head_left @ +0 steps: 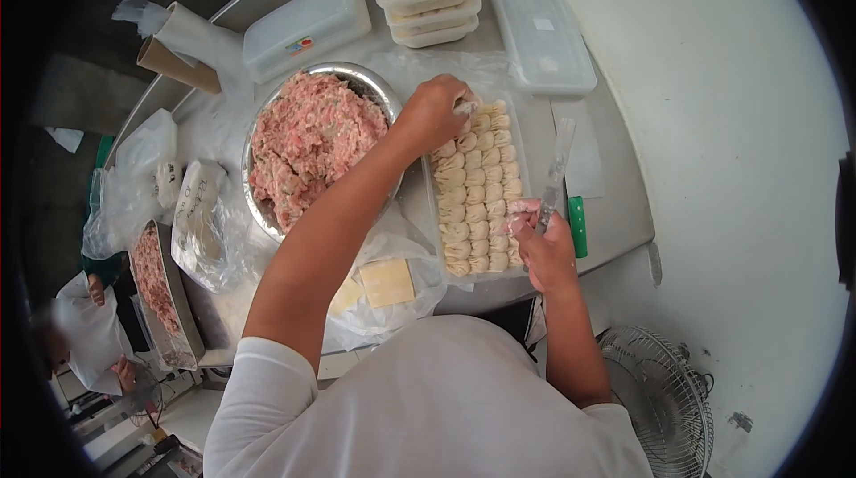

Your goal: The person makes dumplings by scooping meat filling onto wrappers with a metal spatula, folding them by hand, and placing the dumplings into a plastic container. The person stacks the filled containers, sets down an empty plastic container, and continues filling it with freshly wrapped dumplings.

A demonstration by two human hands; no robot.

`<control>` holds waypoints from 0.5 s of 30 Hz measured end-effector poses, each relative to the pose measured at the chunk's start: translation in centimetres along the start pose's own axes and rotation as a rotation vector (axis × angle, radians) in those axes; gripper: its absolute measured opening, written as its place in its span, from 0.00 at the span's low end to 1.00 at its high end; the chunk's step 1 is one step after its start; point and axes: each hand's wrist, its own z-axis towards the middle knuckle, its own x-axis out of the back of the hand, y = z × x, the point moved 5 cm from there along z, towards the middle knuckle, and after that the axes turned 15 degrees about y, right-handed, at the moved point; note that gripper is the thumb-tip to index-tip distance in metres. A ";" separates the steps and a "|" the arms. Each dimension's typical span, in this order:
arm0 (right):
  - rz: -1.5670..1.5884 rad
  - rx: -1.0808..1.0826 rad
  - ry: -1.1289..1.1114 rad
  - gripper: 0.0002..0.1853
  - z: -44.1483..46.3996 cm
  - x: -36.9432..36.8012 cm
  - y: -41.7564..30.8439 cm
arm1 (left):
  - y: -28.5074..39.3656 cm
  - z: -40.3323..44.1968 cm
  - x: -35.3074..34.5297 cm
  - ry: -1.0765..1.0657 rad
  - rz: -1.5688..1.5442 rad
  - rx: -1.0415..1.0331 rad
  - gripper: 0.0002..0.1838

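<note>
At the far end of a clear plastic tray [434, 210] filled with rows of pleated dumplings [475, 184], my left hand [434, 117] is closed on a pale dumpling [465, 108], mostly covered by the fingers. My right hand [546, 242], over the tray's near right side, grips a flat spreader [557, 157] with its blade pointing up and away; there is pale residue on the fingers. Left of the tray, a steel bowl [379, 86] holds a mound of pink minced meat filling [312, 144]. Square yellow dough wrappers [388, 283] lie on plastic near my body.
Stacked dumpling trays [432, 10] and lidded containers [308, 28] [542, 37] stand at the back. A green object [578, 226] lies by my right hand. Left are wrapped packs [198, 215] and a metal meat pan [183, 335]. A fan [655, 389] stands lower right; another person [94, 326] is left.
</note>
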 end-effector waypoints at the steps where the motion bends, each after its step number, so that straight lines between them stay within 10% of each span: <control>1: -0.024 -0.013 0.021 0.15 -0.1 0.7 0.3 | -0.2 0.4 -0.8 -0.003 -0.002 -0.002 0.13; 15: -0.362 0.243 0.127 0.12 -0.8 2.8 0.4 | 0.0 -0.2 -3.7 -0.113 0.295 0.130 0.12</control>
